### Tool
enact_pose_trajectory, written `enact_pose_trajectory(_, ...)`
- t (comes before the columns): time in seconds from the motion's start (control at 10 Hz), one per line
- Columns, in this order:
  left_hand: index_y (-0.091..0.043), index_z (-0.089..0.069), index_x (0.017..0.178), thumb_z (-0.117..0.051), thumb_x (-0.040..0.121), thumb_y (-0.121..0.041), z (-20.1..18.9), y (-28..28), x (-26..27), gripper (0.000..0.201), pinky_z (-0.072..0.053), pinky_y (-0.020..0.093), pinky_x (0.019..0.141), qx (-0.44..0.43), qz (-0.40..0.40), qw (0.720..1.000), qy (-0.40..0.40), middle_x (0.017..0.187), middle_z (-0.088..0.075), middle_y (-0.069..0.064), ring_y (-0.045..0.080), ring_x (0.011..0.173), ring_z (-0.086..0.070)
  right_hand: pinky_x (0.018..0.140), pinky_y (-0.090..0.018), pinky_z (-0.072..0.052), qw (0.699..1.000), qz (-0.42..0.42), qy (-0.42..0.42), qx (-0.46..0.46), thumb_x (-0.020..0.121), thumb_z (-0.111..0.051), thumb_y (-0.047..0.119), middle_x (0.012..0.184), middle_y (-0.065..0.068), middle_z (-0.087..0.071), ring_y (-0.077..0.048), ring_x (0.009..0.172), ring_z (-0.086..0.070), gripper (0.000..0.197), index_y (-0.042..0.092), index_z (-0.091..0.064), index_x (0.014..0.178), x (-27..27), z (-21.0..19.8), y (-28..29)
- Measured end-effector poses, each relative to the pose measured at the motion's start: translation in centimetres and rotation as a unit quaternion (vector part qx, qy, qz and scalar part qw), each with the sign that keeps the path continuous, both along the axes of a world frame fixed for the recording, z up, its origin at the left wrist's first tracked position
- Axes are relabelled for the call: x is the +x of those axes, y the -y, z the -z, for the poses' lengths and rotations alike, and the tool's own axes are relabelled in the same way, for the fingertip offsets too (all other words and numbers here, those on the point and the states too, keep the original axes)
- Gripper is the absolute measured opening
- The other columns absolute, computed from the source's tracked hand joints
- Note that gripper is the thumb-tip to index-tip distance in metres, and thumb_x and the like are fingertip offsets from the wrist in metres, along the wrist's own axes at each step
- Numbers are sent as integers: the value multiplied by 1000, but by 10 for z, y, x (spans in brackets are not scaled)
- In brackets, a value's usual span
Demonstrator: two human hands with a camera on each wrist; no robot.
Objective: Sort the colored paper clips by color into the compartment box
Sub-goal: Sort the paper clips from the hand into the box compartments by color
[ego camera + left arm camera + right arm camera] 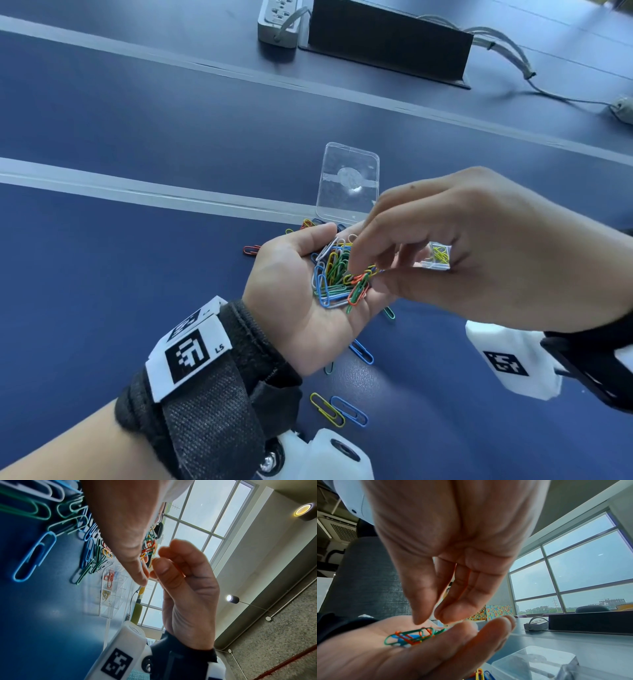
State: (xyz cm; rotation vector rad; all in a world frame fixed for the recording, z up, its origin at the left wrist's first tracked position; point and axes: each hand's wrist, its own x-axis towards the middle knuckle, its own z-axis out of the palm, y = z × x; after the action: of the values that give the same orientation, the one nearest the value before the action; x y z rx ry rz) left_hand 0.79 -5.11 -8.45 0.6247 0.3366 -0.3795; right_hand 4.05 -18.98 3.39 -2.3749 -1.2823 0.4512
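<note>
We're mid-pick: cupped left hand (pixel 301 284) carries mixed coloured wire clips (pixel 337 274), right hand (pixel 479 246) fingertips narrowed over them, grip unclear; next, clear plastic compartment box (pixel 436 257) at 3 o'clock.

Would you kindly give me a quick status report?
Left hand palm up, cupping mixed paper clips. Right hand picking above them. Compartment box holds red and yellow clips. Nothing in the way.

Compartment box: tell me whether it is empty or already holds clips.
Partly filled. The box holds red clips in one compartment and yellow clips in the next; the other visible compartments look empty.
</note>
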Motion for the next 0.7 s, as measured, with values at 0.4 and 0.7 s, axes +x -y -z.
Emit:
enact_pose_trajectory(0.4,8,-71,68,-27,97,-22,-27,4,-7,60,-44,46,101,-229,32,973,-21,79,-68,20,28,78,-69,64,-14,-43,999,-7,30,-19,77,-64,14,81,10,-66,-3,66,-55,20,28,-73,86,5,-3,-2)
enact_pose_trajectory(0.7,9,-67,105,-30,95,-20,-34,0,-7,48,-48,59,87,-234,46,970,-39,112,-67,27,40,94,-68,66,-34,-56,981,96,-102,131,72,-55,-3,79,0,-61,-20,77,-65,30,21,-73,76,4,-6,-4)
